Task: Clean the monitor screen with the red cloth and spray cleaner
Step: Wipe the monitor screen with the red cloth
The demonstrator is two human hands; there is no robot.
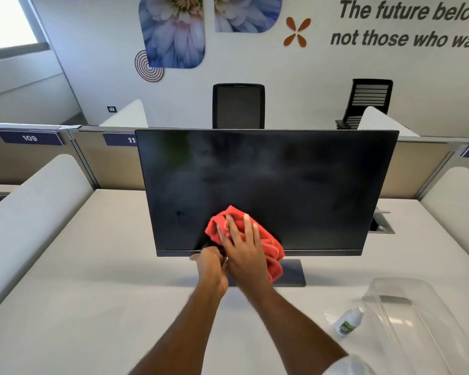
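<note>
A black monitor (282, 180) stands on its grey base at the middle of the white desk (92, 307), its screen dark with faint smears. My right hand (244, 247) presses a crumpled red cloth (271, 247) flat against the lower middle of the screen, fingers spread over it. My left hand (210, 266) grips the monitor's bottom bezel just left of the cloth, partly hidden behind my right wrist. A small white spray bottle (348, 320) with a green label lies on its side on the desk to the lower right, apart from both hands.
A clear plastic container (417, 320) sits beside the bottle at the desk's right. White curved dividers flank the desk left (38, 212) and right (455, 201). A cable hatch (381, 226) is open behind the monitor's right edge. Two black chairs stand beyond the partition.
</note>
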